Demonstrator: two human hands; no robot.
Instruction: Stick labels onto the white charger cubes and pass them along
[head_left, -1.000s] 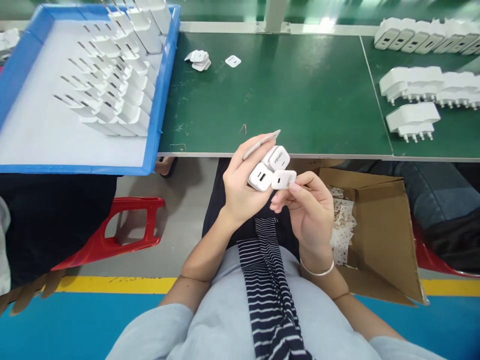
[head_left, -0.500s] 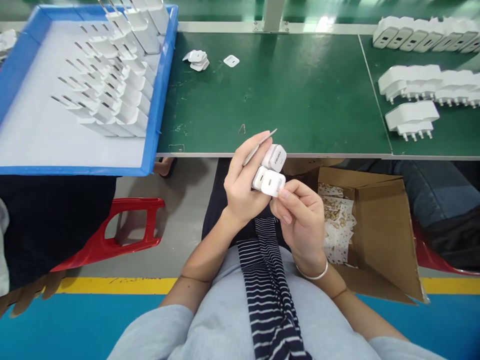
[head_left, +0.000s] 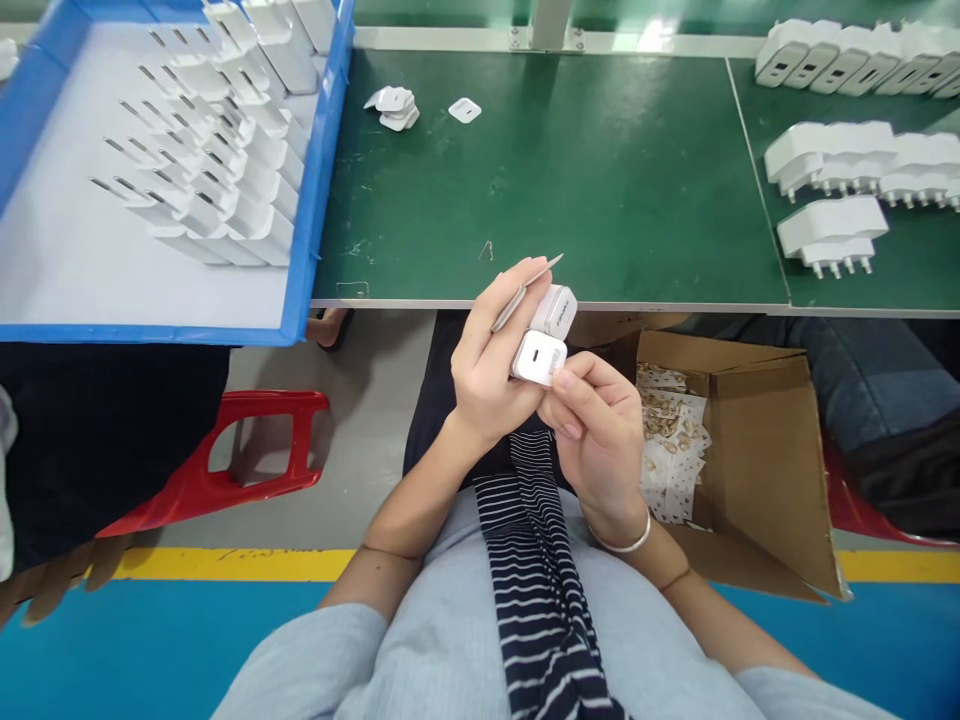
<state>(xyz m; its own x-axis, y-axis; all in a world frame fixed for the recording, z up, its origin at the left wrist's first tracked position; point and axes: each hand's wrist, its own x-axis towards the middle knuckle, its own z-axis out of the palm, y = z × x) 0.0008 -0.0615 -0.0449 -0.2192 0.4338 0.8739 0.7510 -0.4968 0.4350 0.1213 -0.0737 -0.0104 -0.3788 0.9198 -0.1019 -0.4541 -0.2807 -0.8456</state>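
Observation:
My left hand point(head_left: 480, 370) is closed around two white plug chargers, just in front of the table edge. The upper charger point(head_left: 556, 312) shows printed lettering on its end. Between two fingers of this hand sits a thin, flat, greyish strip point(head_left: 517, 297); its kind is unclear. My right hand point(head_left: 600, 425) pinches the corner of a small white cover plate point(head_left: 537, 358) with a port slot. That plate lies over the end of the lower charger, lined up with it; I cannot tell whether it is seated. The chargers' bodies are mostly hidden by my left palm.
A blue tray point(head_left: 296, 290) at left holds rows of chargers, pins up. Loose cover plates point(head_left: 394, 108) lie on the green table point(head_left: 600, 200). More chargers point(head_left: 832, 235) stand at right. Below are a cardboard box point(head_left: 772, 470) and a red stool point(head_left: 300, 440).
The cover plate has moved up and left, from overlapping the lower charger's end askew to lying over it in line. Both hands have shifted only slightly.

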